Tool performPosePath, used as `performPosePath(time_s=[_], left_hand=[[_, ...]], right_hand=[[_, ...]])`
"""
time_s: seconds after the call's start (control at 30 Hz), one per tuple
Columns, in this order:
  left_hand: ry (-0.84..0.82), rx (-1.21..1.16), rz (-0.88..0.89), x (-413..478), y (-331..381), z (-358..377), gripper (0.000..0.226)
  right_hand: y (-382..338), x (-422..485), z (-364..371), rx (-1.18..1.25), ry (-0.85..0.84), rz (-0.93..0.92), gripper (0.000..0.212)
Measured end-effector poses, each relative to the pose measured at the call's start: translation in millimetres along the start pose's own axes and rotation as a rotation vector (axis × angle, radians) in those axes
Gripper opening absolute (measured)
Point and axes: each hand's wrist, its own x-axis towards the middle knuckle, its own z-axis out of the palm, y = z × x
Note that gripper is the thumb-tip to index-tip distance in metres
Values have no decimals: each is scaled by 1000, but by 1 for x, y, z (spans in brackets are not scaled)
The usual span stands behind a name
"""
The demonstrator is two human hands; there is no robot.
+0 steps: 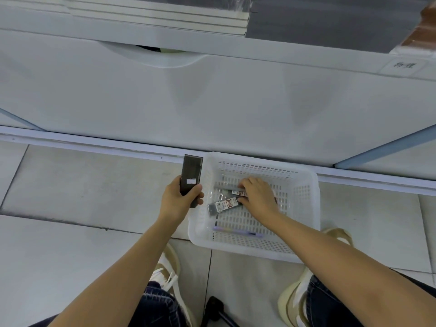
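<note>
My left hand (180,199) grips a dark case (191,175) beside the basket, probably held ready for filling. My right hand (258,194) reaches into the white basket (306,208), thumb and fingers curled over the upper pack (237,192); whether they have closed on it I cannot tell. The lower pack (221,206) lies just beside it, and a purple pen (238,232) lies nearer me. The basket sits on the floor (70,185), against a white drawer (212,102).

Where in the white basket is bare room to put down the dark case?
Bare: the basket floor between the right hand and the right wall. Crowded: the left middle, with two packets, and the near edge, where a pen lies. Floor tiles left of it are bare.
</note>
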Motion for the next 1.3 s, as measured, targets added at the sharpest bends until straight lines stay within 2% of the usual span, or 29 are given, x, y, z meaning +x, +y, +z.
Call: performPosePath(time_s=[0.1, 0.2, 0.27, 0.33, 0.47, 0.57, 0.67, 0.9, 1.03, 1.17, 1.3], left_hand=[[-7, -9, 0, 0, -1, 0, 14], [-17, 2, -8, 1, 0, -1, 18], [-17, 2, -20, 1, 2, 1, 21], [-15, -21, -42, -1, 9, 5, 26], [-85, -240, -86, -17, 37, 20, 39], [-151, -410, -53, -32, 66, 32, 37], [-90, -431, -11, -42, 87, 32, 36], [-87, -479, 72, -62, 116, 20, 31], [-31, -600, 140, -73, 137, 8, 17], [65, -626, 229, -83, 165, -11, 19], [-1, -613, 324, -95, 194, -34, 21]], right_hand=[[3, -1, 0, -1, -40, -39, 22], [8, 1, -9, 190, -152, 26, 14], [6, 1, -20, 309, -249, -11, 18], [-5, -1, -34, 419, -272, -41, 18], [-46, -3, -72, 577, -120, -100, 19], [-78, -8, -99, 582, -64, -193, 23], [-95, -13, -121, 578, -40, -243, 16], [-99, -23, -175, 725, -93, -273, 23], [-98, -31, -203, 852, 0, -255, 31], [-99, -35, -238, 743, 70, -339, 26], [-105, -39, -278, 731, 97, -369, 20]])
